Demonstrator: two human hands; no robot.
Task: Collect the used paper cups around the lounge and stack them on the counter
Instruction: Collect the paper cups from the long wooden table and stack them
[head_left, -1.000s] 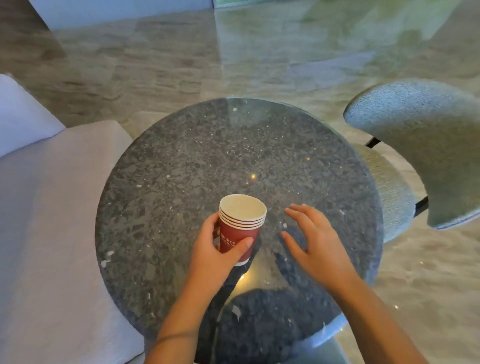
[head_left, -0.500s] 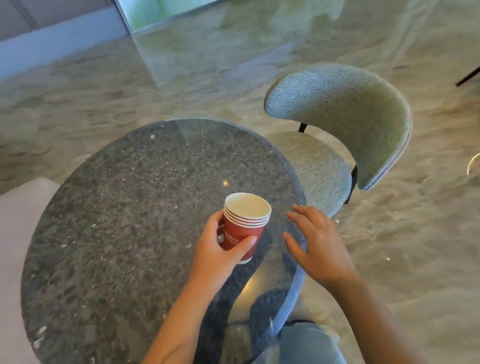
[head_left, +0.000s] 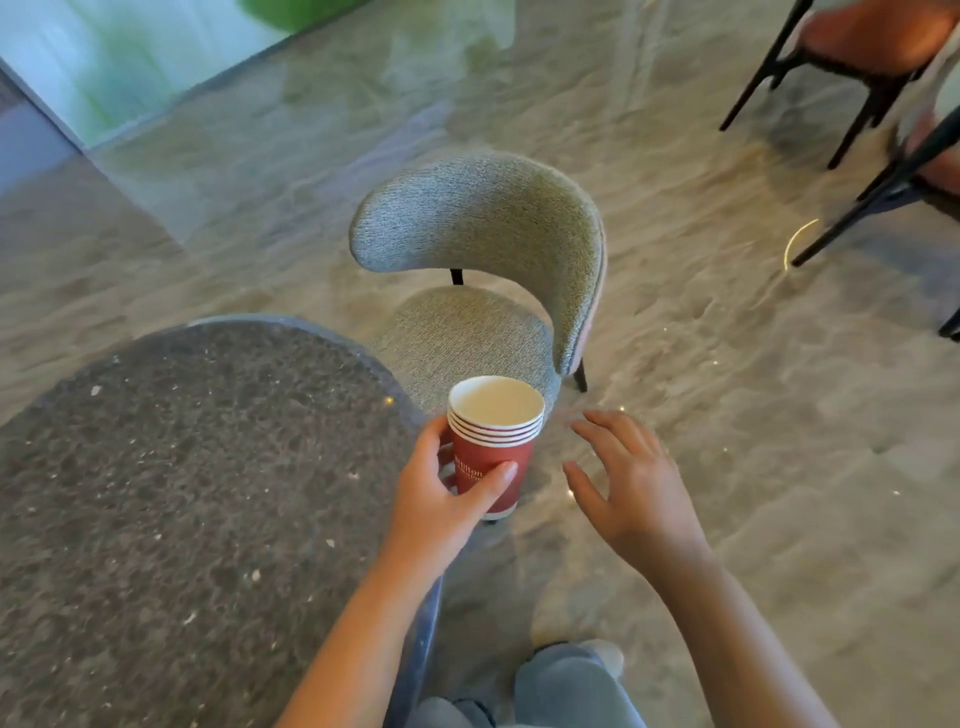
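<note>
My left hand (head_left: 436, 499) holds the stack of cups (head_left: 493, 447). Its thumb (head_left: 501, 474) curls round the red side, low down, and the grip looks firm. The stack stands straight up with the open end on top. It hangs in the air just past the edge of the round bench (head_left: 182, 493), in front of the grey chair (head_left: 483, 234). My right hand (head_left: 634, 493) is just to the right of the stack, near it but not touching. Its fingers (head_left: 613, 428) are spread loose and hold nothing. The left hand has the cups, so I think it should carry them. The place to stack them is not in sight.
</note>
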